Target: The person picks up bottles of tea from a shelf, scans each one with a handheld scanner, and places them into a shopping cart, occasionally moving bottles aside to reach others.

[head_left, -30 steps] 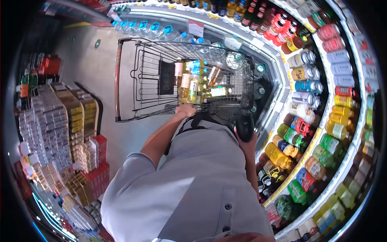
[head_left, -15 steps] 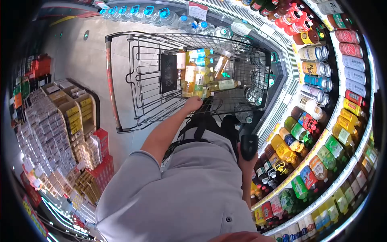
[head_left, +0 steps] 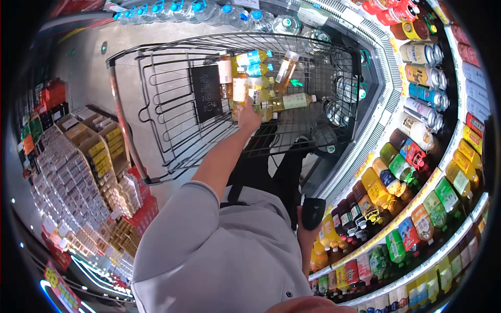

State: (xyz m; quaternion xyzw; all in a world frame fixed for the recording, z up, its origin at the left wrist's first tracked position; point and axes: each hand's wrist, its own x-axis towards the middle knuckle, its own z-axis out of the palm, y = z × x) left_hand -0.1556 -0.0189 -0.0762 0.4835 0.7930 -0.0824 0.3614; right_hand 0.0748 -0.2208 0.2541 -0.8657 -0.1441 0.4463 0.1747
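Observation:
My left hand [head_left: 249, 116] reaches over the near side of the wire shopping cart [head_left: 156, 107] and touches the lower ends of drink bottles; its fingertips are hard to separate from them, so its grip is unclear. Beside it stand an amber bottle with a white label [head_left: 240, 89] and a yellowish one [head_left: 254, 94]. More bottles lie around, including a tilted brown one [head_left: 286, 71] and a yellow-green one on its side [head_left: 296, 101]. Low at my right side, my right hand [head_left: 304, 229] is closed around a black handheld device [head_left: 313, 214].
Shelves of bottles and cans [head_left: 425, 75] curve along the right. Large water bottles [head_left: 206, 10] line the far side behind the cart. Stacked boxed goods [head_left: 68, 161] stand at the left, beyond grey floor [head_left: 125, 78]. A black sign [head_left: 206, 94] hangs inside the cart.
My left hand has moved forward from the cart's near edge onto the bottles. The view has shifted, so the cart appears further left and larger. My right hand still holds the device, now lower in view.

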